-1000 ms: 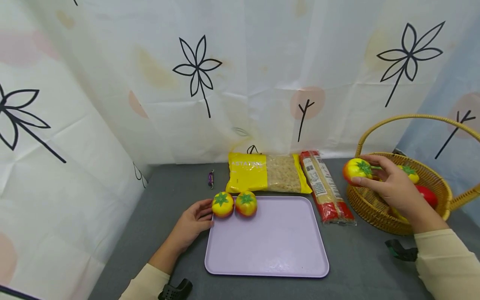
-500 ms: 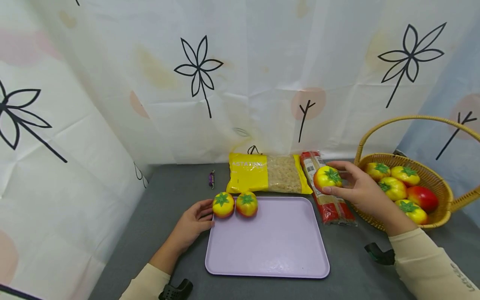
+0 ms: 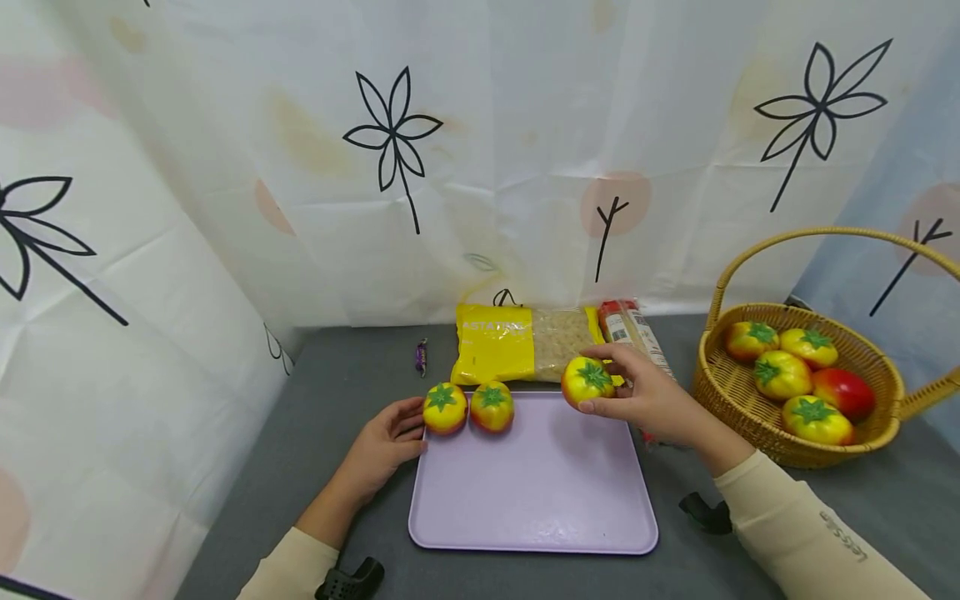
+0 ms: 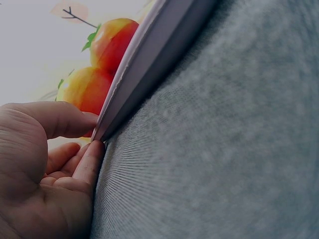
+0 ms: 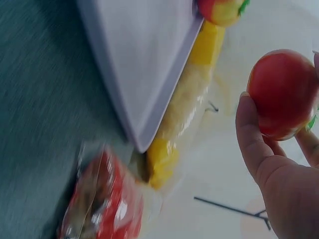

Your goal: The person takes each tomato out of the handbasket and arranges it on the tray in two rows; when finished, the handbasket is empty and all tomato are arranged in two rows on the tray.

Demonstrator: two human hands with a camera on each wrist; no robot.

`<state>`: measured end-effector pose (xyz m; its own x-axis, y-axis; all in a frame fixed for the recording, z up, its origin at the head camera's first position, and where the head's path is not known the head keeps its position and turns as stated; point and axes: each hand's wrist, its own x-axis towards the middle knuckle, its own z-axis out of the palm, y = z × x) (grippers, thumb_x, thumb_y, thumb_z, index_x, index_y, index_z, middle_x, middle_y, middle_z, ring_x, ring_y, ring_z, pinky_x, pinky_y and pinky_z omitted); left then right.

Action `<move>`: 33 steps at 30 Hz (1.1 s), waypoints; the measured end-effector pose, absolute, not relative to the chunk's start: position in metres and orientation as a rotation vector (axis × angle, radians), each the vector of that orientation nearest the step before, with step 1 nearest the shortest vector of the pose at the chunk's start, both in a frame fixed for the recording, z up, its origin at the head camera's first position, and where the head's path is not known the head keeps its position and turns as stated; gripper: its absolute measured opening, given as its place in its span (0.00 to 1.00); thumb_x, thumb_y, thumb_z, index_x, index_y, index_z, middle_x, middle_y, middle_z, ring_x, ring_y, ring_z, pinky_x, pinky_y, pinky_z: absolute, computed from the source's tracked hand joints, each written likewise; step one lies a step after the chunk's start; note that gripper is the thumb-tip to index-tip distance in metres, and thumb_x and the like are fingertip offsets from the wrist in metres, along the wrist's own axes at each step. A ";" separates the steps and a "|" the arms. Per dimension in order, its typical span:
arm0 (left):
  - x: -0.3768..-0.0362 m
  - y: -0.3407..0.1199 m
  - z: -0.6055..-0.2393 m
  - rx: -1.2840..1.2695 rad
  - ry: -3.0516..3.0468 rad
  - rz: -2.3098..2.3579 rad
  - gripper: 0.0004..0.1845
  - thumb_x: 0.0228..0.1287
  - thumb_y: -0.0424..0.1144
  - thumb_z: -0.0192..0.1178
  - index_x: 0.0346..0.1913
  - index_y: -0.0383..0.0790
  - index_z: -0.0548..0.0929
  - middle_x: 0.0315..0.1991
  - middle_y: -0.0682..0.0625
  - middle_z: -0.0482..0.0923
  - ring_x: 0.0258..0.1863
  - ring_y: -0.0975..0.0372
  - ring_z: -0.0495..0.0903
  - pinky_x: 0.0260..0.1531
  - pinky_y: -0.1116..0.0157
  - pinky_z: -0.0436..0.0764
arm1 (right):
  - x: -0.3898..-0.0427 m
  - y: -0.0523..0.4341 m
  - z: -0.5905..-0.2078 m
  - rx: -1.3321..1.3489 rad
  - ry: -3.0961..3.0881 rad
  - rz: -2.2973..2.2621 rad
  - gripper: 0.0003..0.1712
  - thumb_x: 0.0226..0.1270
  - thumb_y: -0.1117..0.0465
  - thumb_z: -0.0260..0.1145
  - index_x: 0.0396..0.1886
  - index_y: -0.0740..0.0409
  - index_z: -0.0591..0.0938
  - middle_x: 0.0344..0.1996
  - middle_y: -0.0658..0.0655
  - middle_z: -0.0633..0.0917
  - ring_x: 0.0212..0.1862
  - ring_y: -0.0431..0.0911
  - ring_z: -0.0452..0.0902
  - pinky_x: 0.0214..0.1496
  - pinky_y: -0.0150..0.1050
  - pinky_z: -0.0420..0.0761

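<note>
Fingers of the right hand point(image 3: 651, 398) are grasping a tomato point(image 3: 588, 380) above the far right corner of the lilac tray point(image 3: 540, 500). Left hand point(image 3: 386, 442) is pinching the tray's left edge, beside two tomatoes point(image 3: 468, 407).

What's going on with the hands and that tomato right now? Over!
Right hand grips a tomato over the tray's back right corner. Left hand pinches the tray's left rim beside two tomatoes. Tray middle open, nothing blocking.
</note>
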<state>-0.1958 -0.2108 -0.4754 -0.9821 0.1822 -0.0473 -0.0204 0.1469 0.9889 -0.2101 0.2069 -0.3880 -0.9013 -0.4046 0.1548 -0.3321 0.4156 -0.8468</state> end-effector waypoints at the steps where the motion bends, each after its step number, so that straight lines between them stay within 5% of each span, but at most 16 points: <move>1: -0.196 -0.211 -0.475 0.161 2.255 1.949 0.38 0.67 0.20 0.68 0.79 0.27 0.68 0.77 0.33 0.68 0.73 0.43 0.73 0.66 0.59 0.79 | -0.210 0.203 -0.388 -0.667 2.580 -1.511 0.40 0.69 0.57 0.81 0.76 0.60 0.75 0.71 0.64 0.72 0.65 0.64 0.75 0.59 0.49 0.87; 8: -0.196 -0.211 -0.475 0.167 2.251 1.955 0.38 0.67 0.19 0.68 0.79 0.27 0.68 0.77 0.33 0.69 0.73 0.43 0.73 0.66 0.59 0.79 | -0.218 0.184 -0.392 -0.662 2.567 -1.488 0.40 0.69 0.54 0.82 0.76 0.59 0.75 0.72 0.63 0.72 0.69 0.67 0.71 0.65 0.59 0.83; 16: -0.197 -0.212 -0.477 0.168 2.249 1.954 0.38 0.67 0.20 0.68 0.79 0.27 0.68 0.77 0.33 0.69 0.73 0.43 0.73 0.66 0.58 0.78 | -0.227 0.169 -0.396 -0.645 2.576 -1.385 0.43 0.69 0.49 0.82 0.77 0.57 0.75 0.72 0.61 0.74 0.70 0.65 0.72 0.67 0.59 0.82; 33: -0.197 -0.213 -0.477 0.183 2.241 1.959 0.39 0.67 0.20 0.68 0.80 0.26 0.67 0.78 0.33 0.67 0.74 0.43 0.72 0.67 0.58 0.78 | -0.239 0.149 -0.415 -0.665 2.565 -1.234 0.38 0.68 0.54 0.82 0.73 0.59 0.78 0.68 0.58 0.79 0.66 0.59 0.74 0.75 0.64 0.72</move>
